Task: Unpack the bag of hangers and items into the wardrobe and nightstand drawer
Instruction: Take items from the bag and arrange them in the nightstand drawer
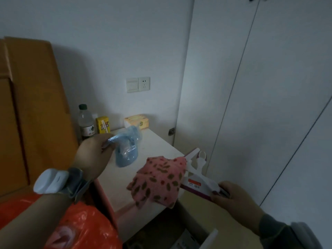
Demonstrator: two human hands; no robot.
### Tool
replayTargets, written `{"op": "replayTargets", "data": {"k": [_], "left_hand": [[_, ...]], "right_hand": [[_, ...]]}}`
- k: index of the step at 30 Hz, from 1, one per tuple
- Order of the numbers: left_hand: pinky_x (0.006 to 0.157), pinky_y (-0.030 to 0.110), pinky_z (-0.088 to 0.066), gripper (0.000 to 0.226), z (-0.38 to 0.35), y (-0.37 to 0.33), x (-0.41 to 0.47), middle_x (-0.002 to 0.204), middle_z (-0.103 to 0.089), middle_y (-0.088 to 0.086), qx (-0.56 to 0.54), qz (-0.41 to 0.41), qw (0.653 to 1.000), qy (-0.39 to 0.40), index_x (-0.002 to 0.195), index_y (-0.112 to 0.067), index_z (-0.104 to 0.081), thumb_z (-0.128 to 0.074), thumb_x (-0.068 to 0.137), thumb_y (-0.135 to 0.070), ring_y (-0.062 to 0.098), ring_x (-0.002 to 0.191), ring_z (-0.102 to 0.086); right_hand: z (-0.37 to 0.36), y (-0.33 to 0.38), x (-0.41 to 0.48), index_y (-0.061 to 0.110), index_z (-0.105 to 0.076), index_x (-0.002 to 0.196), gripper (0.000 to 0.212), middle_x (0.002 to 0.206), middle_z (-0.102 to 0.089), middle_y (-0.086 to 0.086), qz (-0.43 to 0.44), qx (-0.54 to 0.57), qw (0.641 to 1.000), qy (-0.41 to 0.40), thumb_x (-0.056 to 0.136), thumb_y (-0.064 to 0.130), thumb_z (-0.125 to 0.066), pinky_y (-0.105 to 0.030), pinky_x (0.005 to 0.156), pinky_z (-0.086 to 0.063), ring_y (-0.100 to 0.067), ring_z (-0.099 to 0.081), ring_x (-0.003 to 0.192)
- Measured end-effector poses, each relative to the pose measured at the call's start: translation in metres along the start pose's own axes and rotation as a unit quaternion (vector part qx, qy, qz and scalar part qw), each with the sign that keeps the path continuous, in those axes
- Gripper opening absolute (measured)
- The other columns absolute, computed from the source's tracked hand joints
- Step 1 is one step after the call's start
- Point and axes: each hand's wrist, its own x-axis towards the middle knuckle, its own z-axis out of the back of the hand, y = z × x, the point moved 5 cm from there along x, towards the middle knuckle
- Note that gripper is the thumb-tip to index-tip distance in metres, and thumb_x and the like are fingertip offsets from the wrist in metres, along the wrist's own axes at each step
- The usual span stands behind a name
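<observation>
Over nightstand (125,186) | left fingers (106,141) pinch blue bag (125,153); right fingers (219,192) grip hanger pack (195,186)

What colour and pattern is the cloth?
The cloth is pink with dark leaf-shaped spots, seen in the head view.

blue bag (126,150): thin see-through plastic, crinkled, faint sheen.
pink cloth (159,180): soft, fuzzy, matt, dark blotch print.
hangers (196,161): smooth white plastic, slight gloss; paper card (195,185) banded across them.
orange bag (84,225): thin creased plastic, glossy highlights.
nightstand top (158,146): pale, smooth, matt board.
headboard (36,105): orange-brown wood look, flat finish.
bottle (86,121): clear plastic, printed label.
wardrobe doors (269,87): white, smooth, matt.
wrist device (51,180): hard white plastic on a grey cloth strap (77,182).
</observation>
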Motion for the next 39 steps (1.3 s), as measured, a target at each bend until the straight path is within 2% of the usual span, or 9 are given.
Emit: {"op": "replayTargets", "data": {"k": [8,14,17,21,23,25,28,35,39], "left_hand": [[0.097,0.041,-0.042,0.026,-0.141,0.115,0.017,0.116,-0.064,0.024,0.057,0.129,0.985,0.101,0.112,0.000,-0.067,-0.059,0.087,-0.005,0.041,0.109,-0.058],[0.070,0.060,-0.051,0.043,-0.196,0.145,-0.009,0.093,-0.069,0.030,0.071,0.104,0.975,0.183,0.091,0.009,-0.071,-0.041,0.074,-0.017,0.049,0.080,-0.067],[0.094,0.061,-0.042,0.060,-0.187,0.133,-0.012,0.122,-0.059,0.027,0.110,0.071,0.975,0.179,0.118,0.006,-0.060,-0.039,0.067,-0.019,0.051,0.112,-0.054],[0.105,0.055,-0.035,0.059,-0.171,0.095,-0.003,0.130,-0.057,0.015,0.087,-0.004,0.992,0.096,0.123,-0.004,-0.059,-0.041,0.073,-0.030,0.039,0.124,-0.048],[0.107,0.032,-0.033,0.054,-0.163,0.065,0.002,0.124,-0.061,0.007,0.019,-0.032,0.998,0.059,0.121,-0.008,-0.060,-0.043,0.080,-0.039,0.024,0.118,-0.054],[0.102,0.011,-0.028,0.058,-0.163,0.037,0.004,0.126,-0.057,-0.006,-0.025,-0.026,0.995,0.091,0.124,-0.018,-0.058,-0.040,0.082,-0.053,0.002,0.111,-0.048],[0.101,0.018,-0.039,0.069,-0.183,0.015,0.000,0.136,-0.043,-0.011,-0.085,0.021,0.977,0.194,0.135,-0.026,-0.044,-0.044,0.078,-0.067,0.001,0.116,-0.045],[0.069,0.033,-0.061,0.042,-0.226,0.003,-0.024,0.103,-0.063,0.005,-0.360,0.291,0.842,0.277,0.112,-0.014,-0.058,-0.075,0.075,-0.012,0.020,0.087,-0.068],[0.062,0.026,-0.059,0.021,-0.240,0.004,-0.025,0.096,-0.066,0.011,-0.348,0.303,0.848,0.260,0.094,-0.009,-0.061,-0.071,0.077,-0.002,0.023,0.080,-0.070]], "right_hand": [[-0.008,-0.025,0.067,0.017,-0.057,0.101,0.018,0.092,-0.060,0.004,-0.064,0.010,0.998,-0.027,0.092,0.032,-0.056,-0.016,0.061,-0.040,-0.009,-0.057,0.080],[-0.020,-0.039,0.092,0.014,-0.058,0.099,0.017,0.087,-0.059,0.004,-0.090,0.008,0.996,-0.017,0.092,0.030,-0.056,-0.015,0.058,-0.037,-0.009,-0.056,0.076],[-0.024,-0.042,0.094,0.016,-0.059,0.095,0.013,0.083,-0.059,0.006,-0.083,0.011,0.996,-0.027,0.091,0.029,-0.058,-0.015,0.056,-0.036,-0.008,-0.056,0.075],[-0.030,-0.047,0.099,0.019,-0.058,0.096,0.011,0.082,-0.058,0.011,-0.090,0.019,0.996,-0.024,0.091,0.029,-0.057,-0.012,0.054,-0.033,-0.002,-0.055,0.073],[-0.032,-0.050,0.099,0.019,-0.059,0.101,0.014,0.087,-0.061,0.009,-0.095,0.024,0.995,-0.027,0.092,0.030,-0.056,-0.013,0.057,-0.036,-0.004,-0.057,0.077],[-0.033,-0.054,0.094,0.019,-0.059,0.102,0.017,0.090,-0.062,0.006,-0.103,0.020,0.994,-0.042,0.091,0.032,-0.057,-0.016,0.059,-0.038,-0.007,-0.057,0.079],[-0.030,-0.061,0.087,0.021,-0.059,0.098,0.013,0.087,-0.061,0.007,-0.107,0.003,0.992,-0.069,0.089,0.031,-0.059,-0.022,0.060,-0.040,-0.008,-0.057,0.078],[-0.025,-0.076,0.077,0.019,-0.057,0.091,0.010,0.085,-0.061,0.002,-0.117,-0.004,0.990,-0.079,0.089,0.028,-0.060,-0.023,0.058,-0.038,-0.012,-0.057,0.077],[-0.021,-0.089,0.076,0.019,-0.056,0.086,0.009,0.082,-0.059,0.001,-0.127,-0.008,0.989,-0.079,0.088,0.026,-0.061,-0.025,0.059,-0.038,-0.013,-0.055,0.076]]}}
